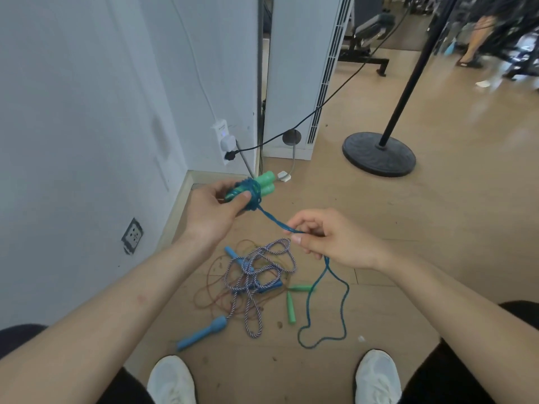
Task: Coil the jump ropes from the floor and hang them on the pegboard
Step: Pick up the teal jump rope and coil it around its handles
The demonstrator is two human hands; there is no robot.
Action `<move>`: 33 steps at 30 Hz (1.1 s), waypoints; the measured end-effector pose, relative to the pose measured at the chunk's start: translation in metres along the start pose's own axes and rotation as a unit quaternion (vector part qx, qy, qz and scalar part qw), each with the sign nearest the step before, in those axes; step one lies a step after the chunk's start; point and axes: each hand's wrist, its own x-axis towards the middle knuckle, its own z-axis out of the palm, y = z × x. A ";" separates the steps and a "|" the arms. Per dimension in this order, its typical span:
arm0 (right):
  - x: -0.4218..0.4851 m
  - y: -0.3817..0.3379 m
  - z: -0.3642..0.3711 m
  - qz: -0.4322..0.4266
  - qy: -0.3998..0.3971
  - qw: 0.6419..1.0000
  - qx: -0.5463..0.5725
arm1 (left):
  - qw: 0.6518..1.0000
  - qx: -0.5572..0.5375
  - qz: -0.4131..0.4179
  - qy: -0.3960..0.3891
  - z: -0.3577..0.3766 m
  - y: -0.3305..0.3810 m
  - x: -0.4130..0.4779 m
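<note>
Two green handles (264, 183), twisted teal cord (272, 221).

The left hand (215, 211) is gripping a pair of green handles (264, 183) with blue rope (274, 223) wound round them, above the striped rope (256, 275) tangled on the floor (408, 228). The right hand (335, 243) is pinching the blue rope's free length, which is trailing down to a loop right of the striped rope, beside two loose green handles (290, 307).
</note>
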 end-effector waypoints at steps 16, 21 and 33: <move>0.005 -0.001 -0.019 -0.033 0.097 0.995 0.014 | 0.897 0.330 0.170 -0.241 -0.015 0.002 0.002; 0.010 0.012 -0.032 -0.019 0.136 0.991 -0.010 | 0.883 0.275 0.149 -0.350 -0.012 0.000 -0.004; 0.014 0.029 -0.041 -0.014 0.115 0.993 -0.035 | 0.895 -0.063 0.012 -0.441 -0.019 0.017 -0.008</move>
